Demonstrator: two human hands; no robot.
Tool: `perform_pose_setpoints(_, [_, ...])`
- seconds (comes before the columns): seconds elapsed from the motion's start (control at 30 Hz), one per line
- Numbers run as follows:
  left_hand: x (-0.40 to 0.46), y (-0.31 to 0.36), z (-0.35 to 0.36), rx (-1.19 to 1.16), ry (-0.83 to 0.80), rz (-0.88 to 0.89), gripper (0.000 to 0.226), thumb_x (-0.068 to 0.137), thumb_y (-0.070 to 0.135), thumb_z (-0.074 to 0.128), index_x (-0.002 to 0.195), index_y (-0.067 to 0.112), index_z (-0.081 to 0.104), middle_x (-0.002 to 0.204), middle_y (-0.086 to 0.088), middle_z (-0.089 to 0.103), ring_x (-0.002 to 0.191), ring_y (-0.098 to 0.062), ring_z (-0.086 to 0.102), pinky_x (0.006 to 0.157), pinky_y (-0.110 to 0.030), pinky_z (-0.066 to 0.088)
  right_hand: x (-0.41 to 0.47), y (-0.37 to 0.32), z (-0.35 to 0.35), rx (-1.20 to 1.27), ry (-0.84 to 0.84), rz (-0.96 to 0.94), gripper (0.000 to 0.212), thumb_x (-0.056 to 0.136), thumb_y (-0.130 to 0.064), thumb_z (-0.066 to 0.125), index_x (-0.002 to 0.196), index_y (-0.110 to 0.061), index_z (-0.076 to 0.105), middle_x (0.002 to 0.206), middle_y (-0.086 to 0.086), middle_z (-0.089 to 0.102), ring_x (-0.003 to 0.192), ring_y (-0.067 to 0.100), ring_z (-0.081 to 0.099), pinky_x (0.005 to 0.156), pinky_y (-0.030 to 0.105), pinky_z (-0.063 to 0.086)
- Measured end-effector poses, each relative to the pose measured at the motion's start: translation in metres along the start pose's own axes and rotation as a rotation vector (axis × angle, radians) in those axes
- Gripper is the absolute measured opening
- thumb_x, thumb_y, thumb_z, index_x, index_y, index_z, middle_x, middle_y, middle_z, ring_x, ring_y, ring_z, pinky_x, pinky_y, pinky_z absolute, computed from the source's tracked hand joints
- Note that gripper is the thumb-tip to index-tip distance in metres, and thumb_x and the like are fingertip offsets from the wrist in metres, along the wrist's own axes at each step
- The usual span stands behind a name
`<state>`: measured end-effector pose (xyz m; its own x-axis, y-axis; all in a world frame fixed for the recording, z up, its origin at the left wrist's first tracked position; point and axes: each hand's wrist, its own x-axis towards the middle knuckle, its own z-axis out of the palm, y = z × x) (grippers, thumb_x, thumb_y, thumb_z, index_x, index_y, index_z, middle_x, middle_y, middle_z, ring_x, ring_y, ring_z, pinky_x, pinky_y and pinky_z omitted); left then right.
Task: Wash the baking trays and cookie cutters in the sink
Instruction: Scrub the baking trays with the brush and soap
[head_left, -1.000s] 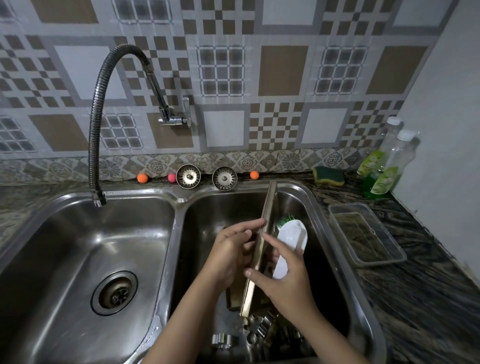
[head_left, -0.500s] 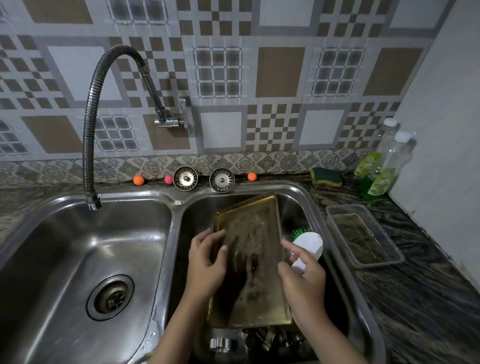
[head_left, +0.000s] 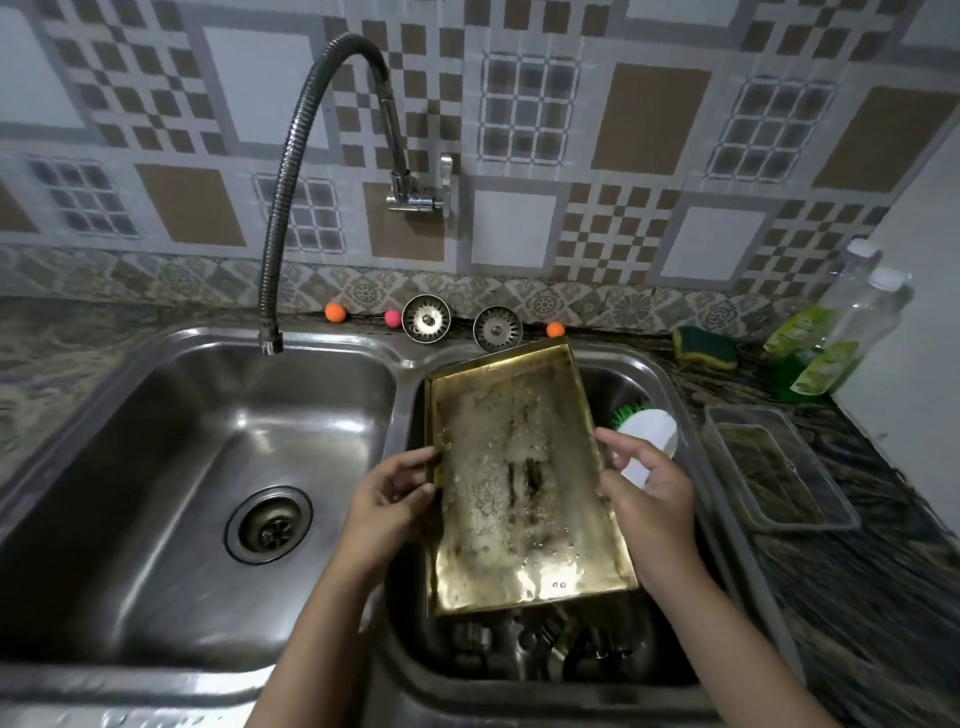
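Observation:
A gold baking tray (head_left: 519, 483), smeared with white and dark residue, is held face up over the right sink basin (head_left: 670, 395). My left hand (head_left: 389, 499) grips its left rim. My right hand (head_left: 649, 493) grips its right rim. Metal cookie cutters (head_left: 524, 642) lie in the basin under the tray's near end, partly hidden. A white dish brush with green bristles (head_left: 647, 423) rests in the basin behind my right hand.
The left basin (head_left: 208, 467) has an open drain, and the flexible faucet (head_left: 291, 187) ends over its back edge. Two strainers (head_left: 462, 322), small balls, a sponge (head_left: 704, 347), two soap bottles (head_left: 836, 348) and a clear plastic container (head_left: 779, 467) sit on the counter.
The tray went from standing on edge to lying face up. It then shifted slightly, with both hands now on its side rims.

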<state>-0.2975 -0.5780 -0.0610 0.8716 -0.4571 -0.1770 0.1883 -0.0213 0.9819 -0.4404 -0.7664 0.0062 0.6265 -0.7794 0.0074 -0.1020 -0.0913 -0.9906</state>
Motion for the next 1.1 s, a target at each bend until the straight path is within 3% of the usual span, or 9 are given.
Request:
perform_pose_setpoints(0.07, [0.0,-0.001,-0.01,0.024,0.069,0.036,0.043,0.087,-0.008,0.057,0.103,0.03,0.069,0.099,-0.014,0.064,0.089,-0.023,0.06,0.074,-0.035,0.051,0.008,-0.008,0.005,-0.137,-0.063,-0.034,0.024,0.084,-0.005,0.066,0.087,-0.028,0.067,0.086,-0.006,0.058,0.077,-0.001,0.057,0.066,0.007,0.044])
perform_pose_setpoints(0.17, [-0.004,0.003,-0.035,0.045,0.144,0.035,0.04,0.09,-0.008,0.053,0.107,0.024,0.068,0.106,-0.015,0.067,0.1,-0.031,0.063,0.089,-0.046,0.052,0.022,-0.018,0.008,-0.474,-0.187,-0.128,0.017,0.082,-0.024,0.072,0.091,-0.035,0.064,0.095,-0.009,0.063,0.086,0.005,0.061,0.075,0.026,0.05])
perform_pose_setpoints(0.23, [-0.007,0.007,-0.058,0.057,0.175,0.027,0.036,0.092,-0.006,0.051,0.11,0.021,0.066,0.104,-0.011,0.068,0.096,-0.031,0.065,0.081,-0.046,0.056,0.026,-0.027,0.012,-0.709,-0.256,-0.231,0.031,0.082,-0.022,0.072,0.109,-0.033,0.062,0.104,-0.005,0.06,0.087,0.008,0.062,0.072,0.028,0.047])
perform_pose_setpoints(0.33, [-0.009,0.014,-0.094,0.123,0.273,0.065,0.034,0.093,-0.004,0.049,0.112,0.019,0.064,0.103,-0.006,0.067,0.088,-0.022,0.064,0.065,-0.029,0.053,0.03,-0.038,0.025,-0.943,-0.285,-0.395,0.052,0.081,-0.017,0.071,0.128,-0.029,0.053,0.112,0.006,0.053,0.092,0.019,0.061,0.07,0.029,0.045])
perform_pose_setpoints(0.47, [-0.001,0.017,-0.143,0.167,0.389,0.053,0.032,0.093,-0.006,0.047,0.118,0.009,0.061,0.11,-0.012,0.063,0.096,-0.025,0.062,0.087,-0.042,0.052,0.032,-0.04,0.057,-1.171,-0.255,-0.494,0.062,0.081,-0.024,0.069,0.136,-0.032,0.043,0.116,0.009,0.052,0.107,0.031,0.053,0.083,0.042,0.047])
perform_pose_setpoints(0.53, [0.009,0.015,-0.171,0.196,0.431,0.045,0.034,0.093,-0.006,0.047,0.121,0.007,0.06,0.114,-0.011,0.063,0.105,-0.024,0.06,0.093,-0.045,0.051,0.032,-0.037,0.072,-1.177,-0.249,-0.473,0.066,0.079,-0.027,0.071,0.137,-0.034,0.04,0.116,0.006,0.05,0.111,0.03,0.042,0.088,0.046,0.044])
perform_pose_setpoints(0.7, [0.046,-0.003,-0.233,0.263,0.518,-0.021,0.04,0.089,-0.01,0.047,0.121,0.011,0.06,0.116,-0.008,0.061,0.106,-0.02,0.058,0.082,-0.031,0.051,0.033,-0.019,0.101,-1.008,-0.297,-0.441,0.068,0.075,-0.017,0.071,0.136,-0.029,0.043,0.106,-0.001,0.043,0.105,0.022,0.031,0.077,0.036,0.039])
perform_pose_setpoints(0.8, [0.069,-0.022,-0.254,0.323,0.534,-0.089,0.041,0.087,-0.009,0.049,0.119,0.015,0.062,0.118,-0.008,0.063,0.112,-0.024,0.059,0.097,-0.046,0.049,0.033,-0.008,0.11,-0.939,-0.297,-0.414,0.068,0.073,-0.018,0.07,0.135,-0.03,0.045,0.098,-0.005,0.04,0.101,0.019,0.033,0.076,0.036,0.04])
perform_pose_setpoints(1.1, [0.098,-0.075,-0.269,0.432,0.443,-0.338,0.04,0.087,-0.006,0.049,0.115,0.019,0.062,0.122,-0.007,0.056,0.113,-0.027,0.054,0.098,-0.045,0.047,0.025,0.022,0.111,-0.769,-0.25,-0.38,0.066,0.067,-0.013,0.075,0.126,-0.032,0.052,0.091,-0.008,0.045,0.088,0.013,0.044,0.068,0.012,0.03])
